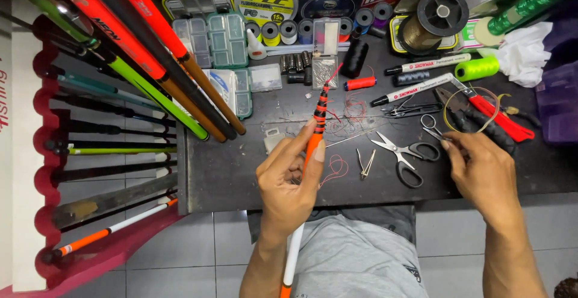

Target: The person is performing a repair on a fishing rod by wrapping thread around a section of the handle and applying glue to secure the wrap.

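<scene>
- The view looked straight down from the person's head onto a dark counter (241,177) crowded with fishing gear.
- The left hand (288,180) was clenched around an orange fishing rod (312,147), thumb and fingers pinching it just below a stretch banded in black and orange.
- The rod rose at a slight tilt from the person's lap to above the middle of the counter; its lower part was white with an orange end, and its tip reached toward a small clear box.
- Thin red thread (335,167) lay in loose loops on the counter just beside the left hand.
- The right hand (481,168) rested at the counter's right side, its fingertips pinching the loop handle of a small pair of silver snips (431,126).
- Larger scissors (404,153) with black handles lay open between the two hands.
- Red-handled pliers (494,116) lay just beyond the right hand.
- Two marker pens (415,90) lay farther back, near spools of line and thread.
- Clear compartment boxes (218,40) sat at the back left.
- Several rods (150,51), red, orange and green, leaned in a red rack at the left.
</scene>
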